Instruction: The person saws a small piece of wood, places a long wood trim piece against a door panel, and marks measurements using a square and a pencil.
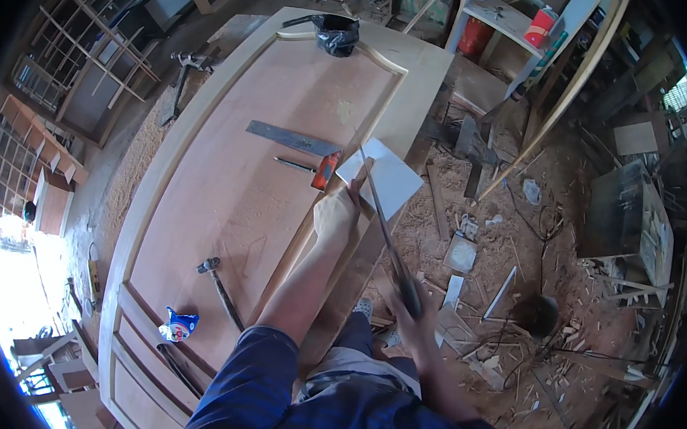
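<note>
My right hand (416, 309) is closed round the dark handle of a handsaw (386, 225), which I see nearly edge-on. Its narrow blade slants up and away to the left, across a white square sheet (396, 182). My left hand (335, 216) presses on the raised edge of a large wooden door panel (204, 182), its fingers closed on a small wood strip (363, 172) beside the blade. The strip's lower end is hidden by that hand. Just beyond lie a try square (293, 138) with an orange handle and a dark pencil-like tool (294, 165).
On the panel rest a hammer (221, 289), a blue packet (179, 325) and a black plastic bag (336, 37). A metal clamp or vise (186, 65) stands off its left edge. Shavings and offcuts (497, 334) litter the floor at right, near a shelf (501, 23).
</note>
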The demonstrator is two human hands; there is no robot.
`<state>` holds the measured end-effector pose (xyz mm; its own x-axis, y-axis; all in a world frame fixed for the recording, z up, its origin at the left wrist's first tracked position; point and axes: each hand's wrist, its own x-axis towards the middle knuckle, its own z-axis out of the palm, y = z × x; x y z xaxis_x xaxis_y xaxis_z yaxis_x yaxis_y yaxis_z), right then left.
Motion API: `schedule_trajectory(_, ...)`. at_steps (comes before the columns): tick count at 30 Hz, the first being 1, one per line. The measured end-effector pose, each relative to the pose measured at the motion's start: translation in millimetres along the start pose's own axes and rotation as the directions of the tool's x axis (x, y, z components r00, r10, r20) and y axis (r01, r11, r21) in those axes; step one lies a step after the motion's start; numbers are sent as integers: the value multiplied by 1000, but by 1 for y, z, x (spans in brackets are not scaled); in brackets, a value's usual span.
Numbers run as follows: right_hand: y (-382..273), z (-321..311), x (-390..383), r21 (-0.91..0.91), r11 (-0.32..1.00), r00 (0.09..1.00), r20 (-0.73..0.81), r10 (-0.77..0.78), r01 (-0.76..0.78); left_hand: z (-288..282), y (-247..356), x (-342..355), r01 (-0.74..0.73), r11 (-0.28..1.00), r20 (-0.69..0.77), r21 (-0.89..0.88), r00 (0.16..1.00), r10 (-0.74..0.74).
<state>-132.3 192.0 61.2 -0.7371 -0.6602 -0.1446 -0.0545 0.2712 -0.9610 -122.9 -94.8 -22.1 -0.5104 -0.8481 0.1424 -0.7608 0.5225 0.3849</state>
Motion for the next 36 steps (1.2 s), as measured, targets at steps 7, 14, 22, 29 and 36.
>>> schedule_trajectory(7,-39,25,75,-55,995,994,64,92,-89,0,2,3,63,997,115,-49,992,-57)
schedule_trajectory(14,5,2,-15,59,991,993,20,117,-118,-8,-5,-1,87,996,126,1,988,-87)
schedule_trajectory(22,-14,26,63,-89,996,1000,-6,14,-14,-1,6,1,76,996,135,-52,988,-69)
schedule_trajectory(29,13,10,1,-38,999,1000,-3,-24,24,-10,-2,3,100,994,132,-49,987,-93)
schedule_trajectory(36,-35,35,83,-2,1000,999,-50,21,-21,0,9,1,67,996,121,-66,991,-58)
